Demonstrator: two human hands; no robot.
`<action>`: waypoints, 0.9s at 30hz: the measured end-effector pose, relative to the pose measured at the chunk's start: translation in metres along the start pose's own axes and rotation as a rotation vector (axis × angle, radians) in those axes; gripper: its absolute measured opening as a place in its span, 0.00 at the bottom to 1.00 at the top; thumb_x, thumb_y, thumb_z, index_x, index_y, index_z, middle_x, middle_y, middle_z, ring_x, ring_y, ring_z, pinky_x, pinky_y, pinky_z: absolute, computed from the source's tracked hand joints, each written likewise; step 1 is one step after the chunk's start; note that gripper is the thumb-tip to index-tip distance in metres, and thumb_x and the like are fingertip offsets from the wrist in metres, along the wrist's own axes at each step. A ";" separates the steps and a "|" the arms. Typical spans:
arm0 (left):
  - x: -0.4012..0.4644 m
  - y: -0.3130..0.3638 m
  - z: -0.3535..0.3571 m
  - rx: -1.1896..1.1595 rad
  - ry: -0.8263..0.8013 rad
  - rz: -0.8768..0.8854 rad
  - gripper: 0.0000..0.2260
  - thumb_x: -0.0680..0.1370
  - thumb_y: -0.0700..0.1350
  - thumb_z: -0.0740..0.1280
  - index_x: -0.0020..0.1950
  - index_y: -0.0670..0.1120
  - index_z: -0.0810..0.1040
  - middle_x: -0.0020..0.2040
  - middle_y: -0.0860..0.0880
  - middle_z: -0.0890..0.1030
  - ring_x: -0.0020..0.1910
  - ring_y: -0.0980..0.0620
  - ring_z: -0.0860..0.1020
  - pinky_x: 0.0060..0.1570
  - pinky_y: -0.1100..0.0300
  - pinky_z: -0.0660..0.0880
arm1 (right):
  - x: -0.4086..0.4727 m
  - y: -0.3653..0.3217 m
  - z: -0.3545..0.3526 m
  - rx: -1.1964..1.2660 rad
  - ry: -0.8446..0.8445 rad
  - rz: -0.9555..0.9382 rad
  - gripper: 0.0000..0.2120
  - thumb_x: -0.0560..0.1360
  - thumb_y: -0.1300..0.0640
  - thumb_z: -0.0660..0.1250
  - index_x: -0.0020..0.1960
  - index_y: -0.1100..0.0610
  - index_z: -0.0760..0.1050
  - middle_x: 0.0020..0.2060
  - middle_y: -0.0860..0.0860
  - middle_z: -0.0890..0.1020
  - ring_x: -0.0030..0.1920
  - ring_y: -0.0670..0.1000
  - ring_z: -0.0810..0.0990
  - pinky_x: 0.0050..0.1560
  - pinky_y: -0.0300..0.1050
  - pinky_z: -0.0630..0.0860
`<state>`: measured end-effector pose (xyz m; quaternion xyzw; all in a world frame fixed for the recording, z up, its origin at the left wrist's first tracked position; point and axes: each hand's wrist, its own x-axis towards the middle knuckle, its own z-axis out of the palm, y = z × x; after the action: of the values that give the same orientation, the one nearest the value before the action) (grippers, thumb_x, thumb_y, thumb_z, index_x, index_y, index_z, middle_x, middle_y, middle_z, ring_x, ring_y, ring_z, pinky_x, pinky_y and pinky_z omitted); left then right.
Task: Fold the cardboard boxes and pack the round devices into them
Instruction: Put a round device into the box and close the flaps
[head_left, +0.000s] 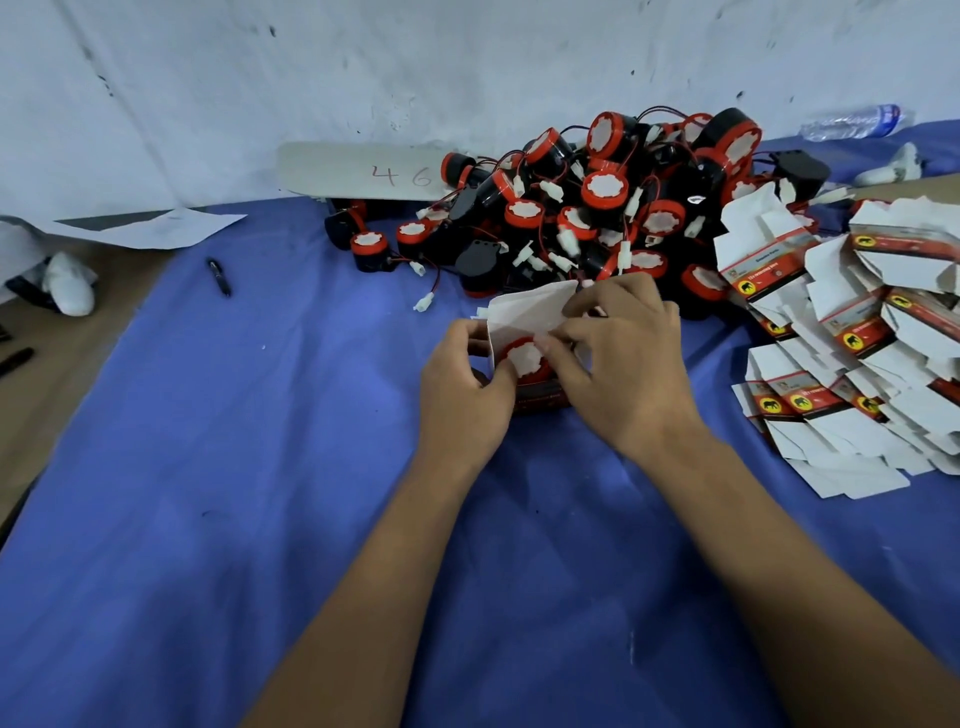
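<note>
A small box (524, 332) stands in the middle of the surface (260, 467), which has a blue cloth on it. A round device (525, 358) with a red rim and a white top sits inside the box, and its top shows through the open mouth. The white flaps of the box stick up behind it. The left hand (460, 384) holds the left side of the box, with its thumb curled on the front and its fingers at the side. The right hand (623, 353) pinches a white flap at the top of the box with bent fingers.

A big pile of round devices (597, 208) lies at the far edge of the surface, against the wall, with red and black wires and white plugs mixed in. A heap of flat boxes (841, 353) lies at the right edge, white with red and yellow labels. A black pen (220, 277) lies toward the far left corner. A water bottle (857, 122) lies on its side at the far right corner
</note>
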<state>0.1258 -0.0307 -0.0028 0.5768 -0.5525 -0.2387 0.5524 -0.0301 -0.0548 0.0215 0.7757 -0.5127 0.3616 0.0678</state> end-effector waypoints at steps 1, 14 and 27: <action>0.000 -0.001 0.001 0.010 0.003 -0.005 0.08 0.79 0.44 0.73 0.55 0.50 0.78 0.48 0.57 0.82 0.37 0.58 0.78 0.37 0.69 0.74 | 0.000 0.001 -0.001 0.070 0.073 0.036 0.10 0.78 0.50 0.71 0.49 0.56 0.86 0.51 0.50 0.81 0.59 0.54 0.72 0.56 0.47 0.68; 0.005 0.000 0.003 0.015 -0.047 -0.055 0.14 0.77 0.50 0.76 0.61 0.51 0.80 0.50 0.58 0.84 0.43 0.58 0.80 0.40 0.66 0.77 | 0.009 0.010 -0.007 0.826 -0.020 0.424 0.16 0.75 0.63 0.76 0.61 0.55 0.82 0.47 0.47 0.85 0.46 0.40 0.81 0.50 0.38 0.79; 0.004 -0.002 0.003 0.170 0.013 0.014 0.06 0.79 0.44 0.72 0.53 0.43 0.80 0.44 0.46 0.82 0.42 0.50 0.78 0.35 0.65 0.73 | 0.012 0.018 -0.010 1.049 0.134 0.492 0.10 0.75 0.63 0.76 0.49 0.50 0.85 0.40 0.46 0.87 0.45 0.45 0.85 0.48 0.38 0.80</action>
<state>0.1254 -0.0358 -0.0039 0.6194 -0.5711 -0.1835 0.5065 -0.0471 -0.0672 0.0313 0.5393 -0.4249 0.6205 -0.3790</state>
